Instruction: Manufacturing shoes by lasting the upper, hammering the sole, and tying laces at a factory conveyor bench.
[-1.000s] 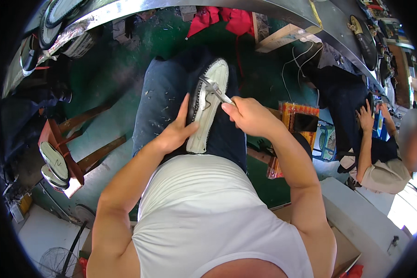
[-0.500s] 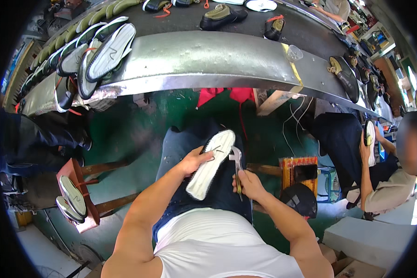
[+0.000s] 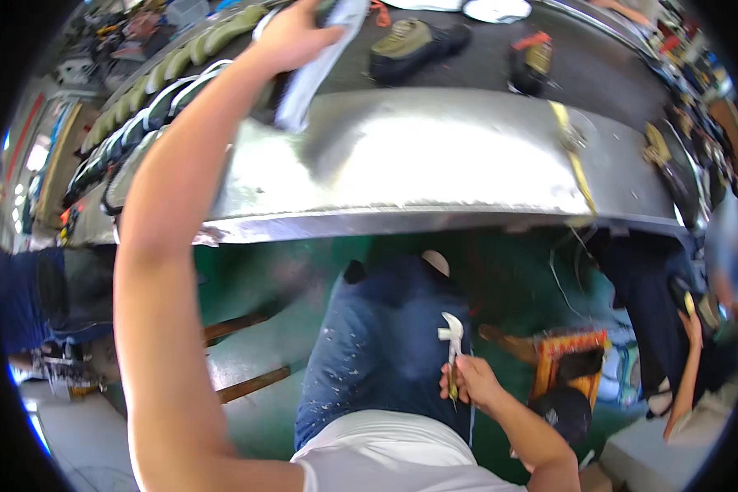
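My left hand point(image 3: 291, 39) is stretched far forward over the metal-edged bench, closed around a shoe with a white sole point(image 3: 302, 97). Motion blurs that shoe, and part of it is hidden by my fingers. Low over my right thigh, my right hand point(image 3: 472, 380) grips a pair of lasting pincers point(image 3: 451, 334) by the handle, its curved metal head pointing up. Beyond the bench edge stand an olive-and-black shoe point(image 3: 402, 45) and a smaller dark one with a red lace point(image 3: 533, 64).
The bench's shiny metal edge point(image 3: 435, 156) crosses in front of me. A row of olive shoe parts point(image 3: 193, 53) runs along its left side, with dark shoes beside it. On the right, another person's hand point(image 3: 691, 324) holds a shoe. A stool point(image 3: 553, 361) carries dark items.
My left hand has lifted the white-soled shoe from above my lap up and forward onto the bench area. My right hand keeps the pincers near my thigh. The view has shifted.
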A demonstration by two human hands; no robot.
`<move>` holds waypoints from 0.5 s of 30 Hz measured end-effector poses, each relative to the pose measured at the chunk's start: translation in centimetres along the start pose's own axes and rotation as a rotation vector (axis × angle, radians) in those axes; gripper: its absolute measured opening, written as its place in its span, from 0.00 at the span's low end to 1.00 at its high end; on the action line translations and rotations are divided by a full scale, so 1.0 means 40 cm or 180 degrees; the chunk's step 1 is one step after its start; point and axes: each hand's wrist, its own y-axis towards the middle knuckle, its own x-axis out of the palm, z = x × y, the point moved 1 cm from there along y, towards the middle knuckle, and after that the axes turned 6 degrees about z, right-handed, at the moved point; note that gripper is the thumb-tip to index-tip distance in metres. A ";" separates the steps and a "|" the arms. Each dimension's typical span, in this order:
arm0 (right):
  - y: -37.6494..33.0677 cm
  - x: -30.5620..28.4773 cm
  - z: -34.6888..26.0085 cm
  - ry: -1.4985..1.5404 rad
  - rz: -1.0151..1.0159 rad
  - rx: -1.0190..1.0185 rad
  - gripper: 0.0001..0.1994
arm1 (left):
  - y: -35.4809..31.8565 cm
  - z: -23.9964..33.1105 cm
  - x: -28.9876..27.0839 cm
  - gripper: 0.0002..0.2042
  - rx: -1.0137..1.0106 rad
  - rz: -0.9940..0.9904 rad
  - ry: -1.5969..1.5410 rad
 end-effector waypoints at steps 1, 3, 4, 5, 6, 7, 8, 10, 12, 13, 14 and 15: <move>-0.006 -0.016 -0.005 0.0121 0.0062 0.0077 0.25 | 0.036 0.085 0.044 0.31 0.0091 0.0040 0.0383; -0.008 -0.011 -0.009 0.0194 -0.0005 0.0149 0.25 | 0.079 0.131 0.125 0.29 0.0310 0.0026 0.1359; -0.009 -0.006 -0.002 0.0148 -0.0059 0.0232 0.26 | 0.080 0.060 0.219 0.35 0.0459 -0.0061 0.1897; -0.004 -0.013 -0.004 0.0126 -0.0043 0.0313 0.26 | 0.063 -0.004 0.307 0.31 0.0398 -0.0196 0.2102; 0.002 -0.023 -0.005 0.0171 -0.0001 0.0328 0.26 | 0.047 -0.024 0.362 0.29 0.0465 -0.0749 0.2117; 0.003 -0.025 -0.002 0.0203 -0.0101 0.0324 0.26 | 0.051 -0.053 0.377 0.28 0.0383 -0.0614 0.1959; 0.002 -0.025 0.003 0.0239 -0.0201 0.0315 0.27 | 0.059 -0.089 0.381 0.28 0.0302 -0.0482 0.1801; 0.001 -0.025 -0.009 0.0186 -0.0206 0.0443 0.27 | 0.095 -0.268 0.329 0.30 0.0773 -0.0176 0.1556; 0.006 -0.046 0.001 0.0358 -0.0191 0.0343 0.26 | 0.067 -0.178 0.327 0.35 -0.0225 -0.0528 0.1763; 0.005 -0.036 -0.027 0.0260 -0.0197 0.0457 0.26 | 0.057 -0.231 0.318 0.35 -0.0232 -0.0520 0.1823; 0.011 -0.034 -0.030 0.0265 -0.0248 0.0434 0.26 | 0.042 -0.319 0.324 0.38 -0.0548 -0.0603 0.1083; 0.014 -0.036 -0.028 0.0210 -0.0318 0.0434 0.26 | 0.032 -0.382 0.334 0.40 -0.0847 -0.0693 0.0321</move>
